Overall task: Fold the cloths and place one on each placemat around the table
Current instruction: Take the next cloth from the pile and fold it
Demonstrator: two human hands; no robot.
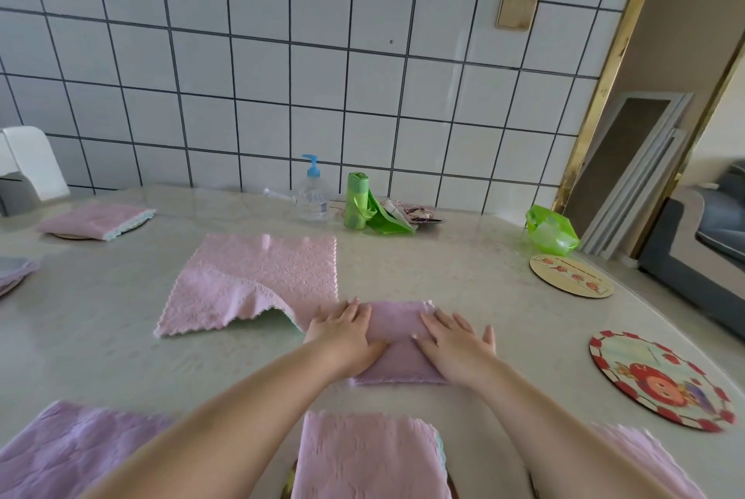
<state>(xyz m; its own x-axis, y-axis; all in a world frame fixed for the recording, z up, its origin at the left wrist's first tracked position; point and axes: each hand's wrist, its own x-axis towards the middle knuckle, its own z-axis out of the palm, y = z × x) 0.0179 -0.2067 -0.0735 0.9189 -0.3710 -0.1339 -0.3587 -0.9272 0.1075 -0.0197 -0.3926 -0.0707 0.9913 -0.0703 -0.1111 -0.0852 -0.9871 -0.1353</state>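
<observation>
Both my hands lie flat, fingers straight, pressing the folded pink cloth (397, 341) on the bench (475, 264): left hand (342, 331) on its left edge, right hand (453, 341) on its right. Unfolded pink cloth (258, 281) just beside, to the left. Another folded cloth (371, 458) nearest me. Two bare round placemats at right: red-rimmed (661, 379), tan (570, 276). Far left, folded cloth (96, 219) on a placemat.

Head view, down over table (463, 264).
</observation>
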